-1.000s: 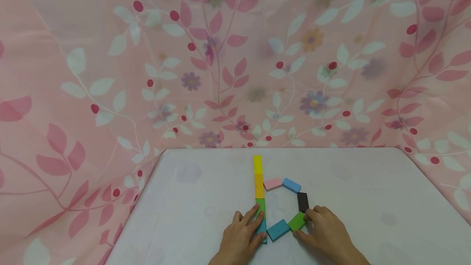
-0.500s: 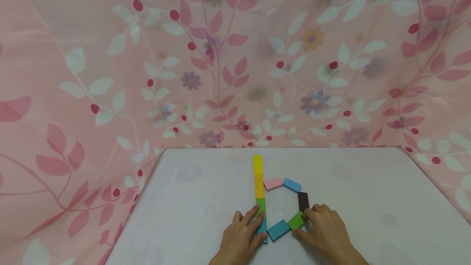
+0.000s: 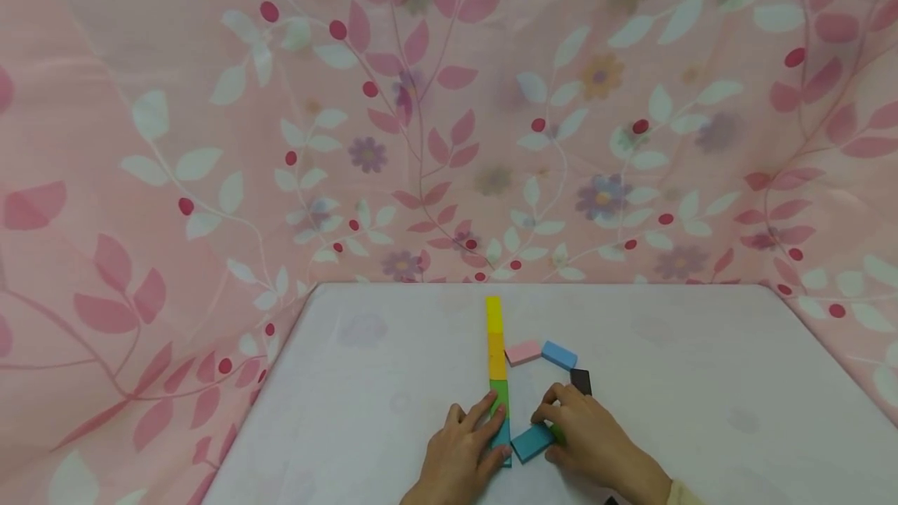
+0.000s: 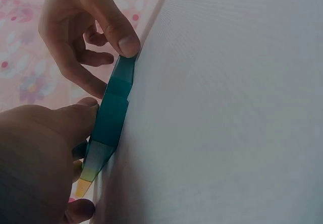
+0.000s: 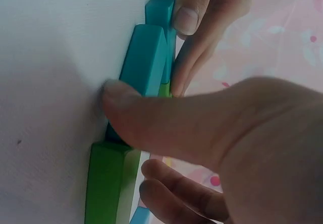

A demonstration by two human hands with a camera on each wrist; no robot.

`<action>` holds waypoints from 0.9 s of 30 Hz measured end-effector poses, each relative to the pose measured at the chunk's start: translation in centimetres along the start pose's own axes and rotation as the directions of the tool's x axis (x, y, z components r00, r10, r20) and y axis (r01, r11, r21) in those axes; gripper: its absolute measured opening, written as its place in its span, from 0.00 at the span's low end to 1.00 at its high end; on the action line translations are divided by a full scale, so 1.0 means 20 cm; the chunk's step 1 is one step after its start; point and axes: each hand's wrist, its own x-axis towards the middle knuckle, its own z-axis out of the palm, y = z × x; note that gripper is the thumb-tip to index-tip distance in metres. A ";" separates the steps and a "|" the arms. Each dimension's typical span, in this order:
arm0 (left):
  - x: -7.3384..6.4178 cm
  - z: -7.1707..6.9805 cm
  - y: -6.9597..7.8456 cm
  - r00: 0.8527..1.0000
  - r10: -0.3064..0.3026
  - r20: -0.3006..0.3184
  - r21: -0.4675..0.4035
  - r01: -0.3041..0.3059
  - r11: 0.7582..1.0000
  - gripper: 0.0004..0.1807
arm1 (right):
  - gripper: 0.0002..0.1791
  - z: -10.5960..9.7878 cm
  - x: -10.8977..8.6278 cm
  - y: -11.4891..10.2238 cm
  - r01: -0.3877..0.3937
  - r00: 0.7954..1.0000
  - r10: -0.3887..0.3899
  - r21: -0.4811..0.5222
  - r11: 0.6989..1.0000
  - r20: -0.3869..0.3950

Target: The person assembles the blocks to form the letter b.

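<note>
Coloured blocks lie in a straight column with a curved row beside it. My left hand (image 3: 456,446) rests on the column, its fingers on the green block (image 3: 500,386) and its thumb against the teal block (image 3: 501,440) at the near end. With thumb and finger, my right hand (image 3: 592,439) pinches the slanted teal block (image 3: 531,442) that closes the curve at the bottom. In the right wrist view the right thumb lies across this block, and the slanted green block (image 5: 103,183) is next to it. From the head, the right hand hides most of that green block.
Yellow (image 3: 494,314) and orange (image 3: 496,357) blocks form the column's far part. Pink (image 3: 523,353), light blue (image 3: 559,355) and black (image 3: 581,382) blocks make the rest of the curve. The white-covered table (image 3: 379,380) meets a pink floral curtain (image 3: 449,139) behind.
My right hand has moved left from the slanted green block to the slanted teal one, now covering most of the green block. The left hand has stayed on the column.
</note>
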 end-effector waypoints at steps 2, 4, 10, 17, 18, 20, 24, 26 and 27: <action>0.00 0.00 0.00 1.000 0.002 -0.001 0.004 -0.002 1.000 0.33 | 0.19 0.01 0.00 0.00 0.006 1.000 -0.006 -0.003 1.000 -0.010; 0.00 0.00 0.00 1.000 -0.001 -0.001 0.005 0.001 1.000 0.33 | 0.19 0.01 0.01 0.00 0.009 1.000 -0.009 0.000 1.000 -0.020; 0.00 0.00 0.01 1.000 -0.009 -0.006 0.009 0.009 1.000 0.33 | 0.19 0.01 0.02 0.00 -0.018 1.000 0.018 0.007 1.000 -0.002; -0.01 0.00 0.01 1.000 -0.016 -0.003 0.007 0.016 1.000 0.33 | 0.18 0.00 0.03 0.02 -0.031 0.999 0.030 0.028 0.999 0.032; -0.01 -0.01 0.02 1.000 -0.018 -0.002 0.005 0.018 1.000 0.33 | 0.19 0.00 0.02 0.02 -0.029 0.999 0.028 0.030 0.999 0.034; 0.00 -0.01 0.02 1.000 -0.022 0.002 0.001 0.022 1.000 0.33 | 0.20 -0.01 0.02 0.03 -0.021 0.999 0.019 0.036 0.999 0.036; 0.00 -0.01 0.02 1.000 -0.027 0.006 0.003 0.027 1.000 0.33 | 0.20 -0.02 0.02 0.05 -0.013 0.999 0.011 0.050 0.999 0.044; 0.00 -0.01 0.02 0.999 -0.033 0.010 0.008 0.033 0.999 0.33 | 0.20 -0.03 0.02 0.06 -0.010 0.999 0.007 0.060 0.998 0.050; 0.00 -0.01 0.02 0.999 -0.036 0.011 0.010 0.036 0.999 0.33 | 0.19 -0.03 0.02 0.06 -0.009 0.999 0.006 0.064 0.998 0.054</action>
